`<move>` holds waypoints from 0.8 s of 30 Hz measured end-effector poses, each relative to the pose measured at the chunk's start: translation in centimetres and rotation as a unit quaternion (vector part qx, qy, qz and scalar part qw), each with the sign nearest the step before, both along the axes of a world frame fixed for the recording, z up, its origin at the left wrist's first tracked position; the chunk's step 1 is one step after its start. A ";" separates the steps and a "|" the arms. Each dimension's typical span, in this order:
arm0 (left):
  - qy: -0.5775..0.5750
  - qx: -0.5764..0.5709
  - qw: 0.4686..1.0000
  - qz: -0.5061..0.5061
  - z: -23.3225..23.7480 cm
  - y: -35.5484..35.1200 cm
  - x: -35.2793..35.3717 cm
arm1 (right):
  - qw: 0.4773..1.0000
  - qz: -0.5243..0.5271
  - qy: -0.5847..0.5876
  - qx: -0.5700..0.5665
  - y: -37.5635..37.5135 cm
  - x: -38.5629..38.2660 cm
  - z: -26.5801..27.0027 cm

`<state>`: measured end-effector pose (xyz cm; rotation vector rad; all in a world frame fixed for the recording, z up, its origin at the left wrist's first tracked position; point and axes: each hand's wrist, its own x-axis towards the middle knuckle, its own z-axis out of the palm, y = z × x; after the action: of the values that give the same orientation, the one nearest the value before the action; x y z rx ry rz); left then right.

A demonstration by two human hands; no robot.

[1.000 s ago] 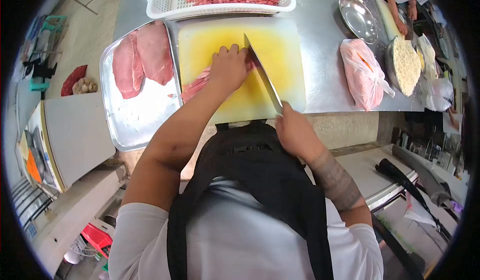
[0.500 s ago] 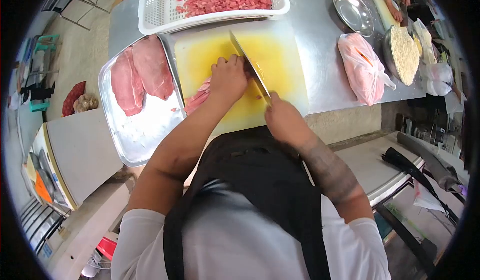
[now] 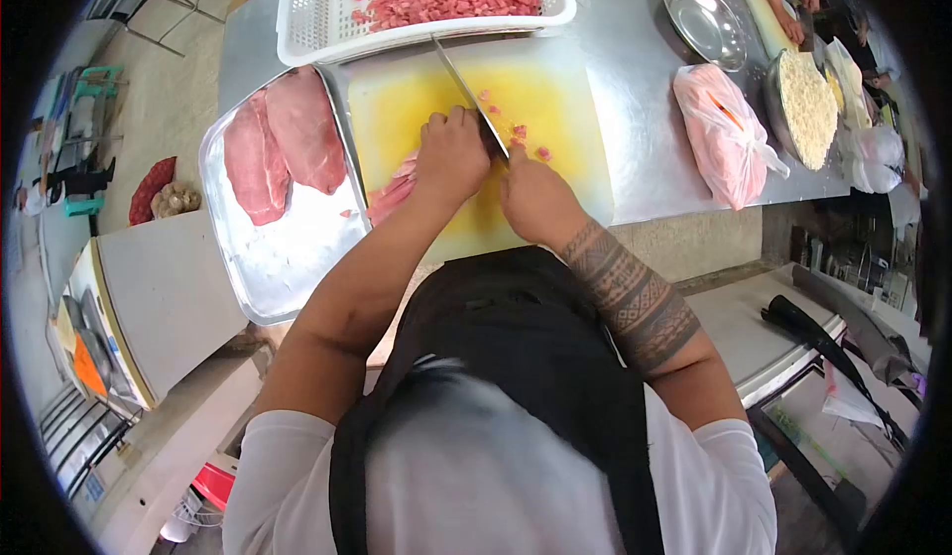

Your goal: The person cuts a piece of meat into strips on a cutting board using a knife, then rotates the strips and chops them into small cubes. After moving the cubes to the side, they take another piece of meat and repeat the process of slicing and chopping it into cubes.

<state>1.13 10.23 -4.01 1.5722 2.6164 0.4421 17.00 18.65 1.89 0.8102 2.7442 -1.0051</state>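
My right hand (image 3: 540, 198) is closed around the handle of a knife (image 3: 462, 83). The blade slants up and left over the yellow-stained cutting board (image 3: 570, 89). Against the blade's left side, my left hand (image 3: 453, 155) presses down with bent fingers on strips of raw meat (image 3: 393, 196). The strips stick out to the left from under that hand; their cut end is hidden. A few small meat cubes (image 3: 542, 153) lie on the board right of the knife.
A metal tray (image 3: 283, 272) left of the board holds two slabs of raw meat (image 3: 307, 133). Beyond the board stands a white basket (image 3: 426, 33) of diced meat. Rightward are a tied plastic bag (image 3: 722, 138), metal bowls (image 3: 739, 51) and a co-worker's hands (image 3: 790, 27).
The knife and my right hand have shifted left, closer to my left hand. More meat cubes now show to the right of the blade. My left hand stays in nearly the same place.
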 end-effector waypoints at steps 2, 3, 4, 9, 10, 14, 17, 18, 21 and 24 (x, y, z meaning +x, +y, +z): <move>-0.014 0.020 1.000 0.006 0.2 -0.2 0.1 | 0.999 -0.006 0.038 0.010 0.4 -0.5 -0.2; -0.021 0.033 0.999 0.009 0.3 -0.1 -0.1 | 1.000 -0.017 0.023 0.000 0.5 -0.1 0.3; -0.024 0.050 0.998 0.013 1.0 -0.3 -0.1 | 1.000 -0.026 0.007 -0.011 0.7 1.0 1.1; -0.033 0.008 0.999 0.005 1.6 -2.1 -0.6 | 0.998 -0.029 -0.050 0.012 0.1 5.4 2.8; -0.032 0.012 0.999 0.003 1.5 -2.1 -0.6 | 0.999 -0.021 -0.045 0.018 -0.3 6.0 3.5; -0.018 0.010 1.000 0.011 1.7 -1.9 -0.5 | 0.996 0.012 -0.085 -0.003 -1.5 7.3 8.4; -0.005 0.008 1.000 0.017 1.6 -1.6 -0.4 | 0.997 0.020 -0.070 -0.026 -1.6 5.9 7.7; -0.001 0.010 1.000 0.016 1.5 -1.6 -0.4 | 0.998 0.018 -0.059 -0.016 -1.6 4.4 6.0; -0.022 -0.014 1.000 0.006 1.4 -1.8 -0.7 | 1.000 0.011 -0.025 0.007 0.3 -0.4 1.0; -0.024 -0.009 1.000 0.013 1.1 -1.8 -0.7 | 1.000 0.002 0.003 -0.005 1.6 -0.5 1.6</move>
<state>0.45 8.41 -2.88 1.5057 2.6006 0.4514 16.52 20.23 3.45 0.8018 2.7430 -1.0207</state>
